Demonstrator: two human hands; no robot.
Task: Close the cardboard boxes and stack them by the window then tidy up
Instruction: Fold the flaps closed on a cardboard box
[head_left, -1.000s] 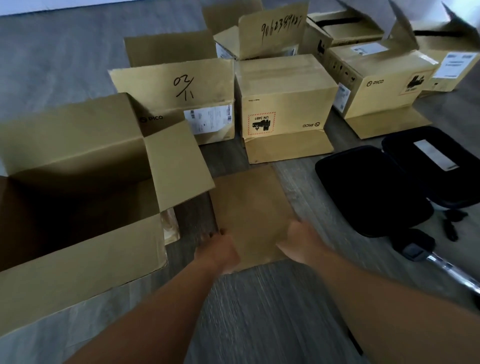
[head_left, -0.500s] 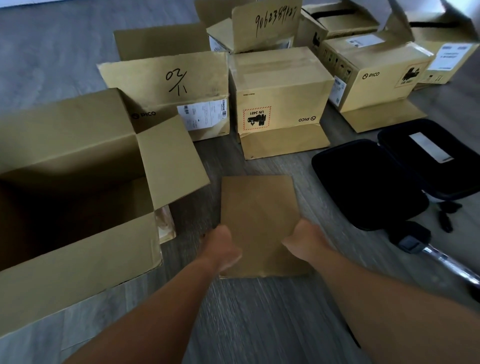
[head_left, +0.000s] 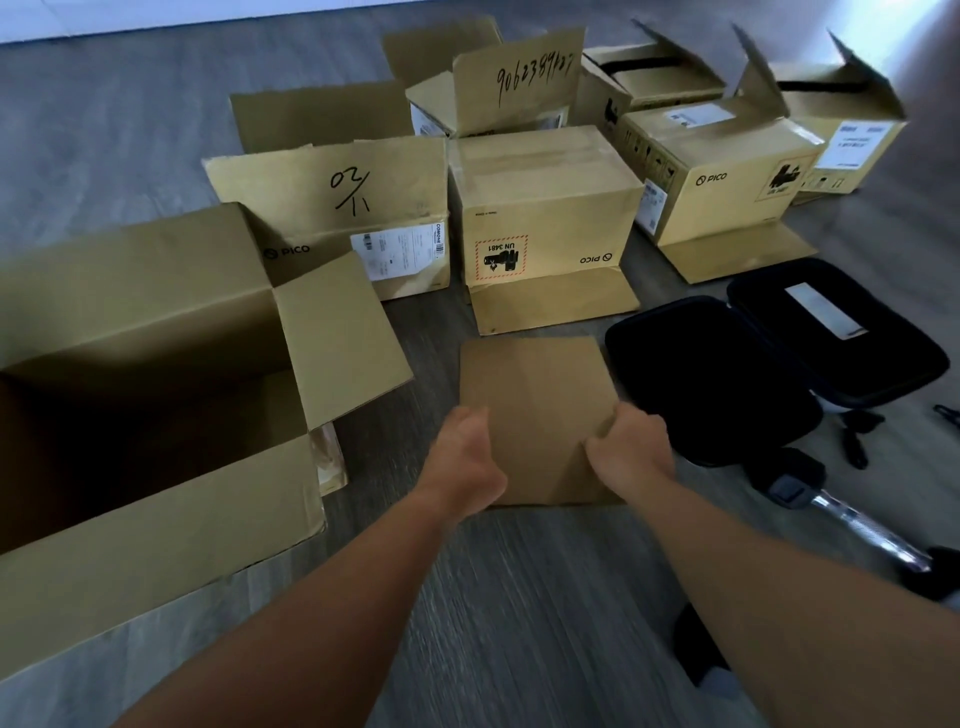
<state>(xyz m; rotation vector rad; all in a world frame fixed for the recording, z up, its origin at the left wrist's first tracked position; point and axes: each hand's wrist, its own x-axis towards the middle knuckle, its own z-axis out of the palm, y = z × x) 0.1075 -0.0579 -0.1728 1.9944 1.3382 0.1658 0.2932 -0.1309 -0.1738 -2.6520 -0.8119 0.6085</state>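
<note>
We held a flat cardboard sheet by its two side edges, our left hand gripping the left edge and our right hand pinching the right. The sheet lay low over the floor, just in front of the sealed box with the hazard label. Left of the sheet gaped the large open box; right of it sat the black case. We judged the thin sheet could buckle or slip from such light edge grips.

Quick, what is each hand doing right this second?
Left hand: fingers curled round the left edge of the flat cardboard sheet, holding it.
Right hand: fingers curled on the sheet's right edge, holding it too.
</note>
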